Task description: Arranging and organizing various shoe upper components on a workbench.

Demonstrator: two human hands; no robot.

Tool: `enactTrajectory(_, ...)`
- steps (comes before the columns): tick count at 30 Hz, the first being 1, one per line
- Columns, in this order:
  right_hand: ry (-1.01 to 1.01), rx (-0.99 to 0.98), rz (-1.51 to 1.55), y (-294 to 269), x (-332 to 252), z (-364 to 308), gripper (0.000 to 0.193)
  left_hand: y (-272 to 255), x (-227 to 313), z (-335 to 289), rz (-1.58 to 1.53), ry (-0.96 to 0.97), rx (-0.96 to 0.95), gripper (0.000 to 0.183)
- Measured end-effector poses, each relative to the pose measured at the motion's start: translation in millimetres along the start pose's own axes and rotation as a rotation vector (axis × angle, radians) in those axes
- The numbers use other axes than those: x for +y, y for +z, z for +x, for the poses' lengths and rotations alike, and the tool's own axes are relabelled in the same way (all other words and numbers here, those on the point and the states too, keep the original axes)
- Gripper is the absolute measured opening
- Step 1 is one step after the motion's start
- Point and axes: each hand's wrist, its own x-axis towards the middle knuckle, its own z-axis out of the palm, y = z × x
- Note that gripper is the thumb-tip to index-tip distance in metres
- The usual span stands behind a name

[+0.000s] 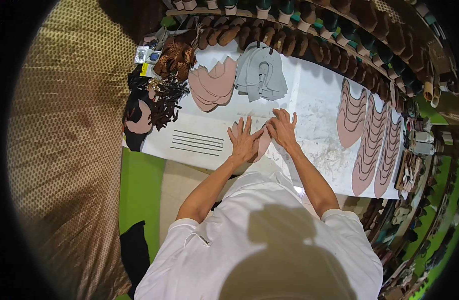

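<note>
A curved pink shoe-upper piece [262,146] lies on the white worktable near its front edge, partly hidden by my hands. Over its left side rests my left hand [245,144], fingers spread. My right hand [283,131] touches the right edge with its thumb side, its other fingers apart and bent on the table. Left of my hands, several thin black strips [197,143] lie side by side. Beyond them are a fanned stack of pink pieces [212,85] and grey cut pieces [272,82]. Overlapping rows of pink pieces [369,150] with dark curved edges spread out at the right.
Brown shoe lasts [244,36] line the table's back, below shelves of more lasts and shoes. Black scraps [164,107] and a leopard-print bundle [174,57] crowd the left end. A patterned gold curtain [69,150] hangs at the left; packed racks [404,215] stand at the right.
</note>
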Motion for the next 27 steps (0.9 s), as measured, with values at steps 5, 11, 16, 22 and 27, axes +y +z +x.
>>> enactTrajectory(5,-0.019,-0.036,-0.009,-1,1,7,0.017,8,-6,2,0.029,0.070,0.105,0.047)
enactTrajectory(11,-0.038,-0.086,-0.046,-4,10,14,0.019,5,-4,6,-0.055,0.017,0.060,0.046)
enactTrajectory(16,-0.058,-0.079,-0.036,0,7,17,0.017,13,-12,8,0.010,0.033,0.061,0.046)
enactTrajectory(22,-0.037,-0.071,-0.010,1,8,15,0.015,12,-10,8,0.016,0.051,0.091,0.047)
enactTrajectory(27,-0.052,-0.056,-0.029,-1,4,17,0.013,8,-11,12,0.090,0.070,0.094,0.046)
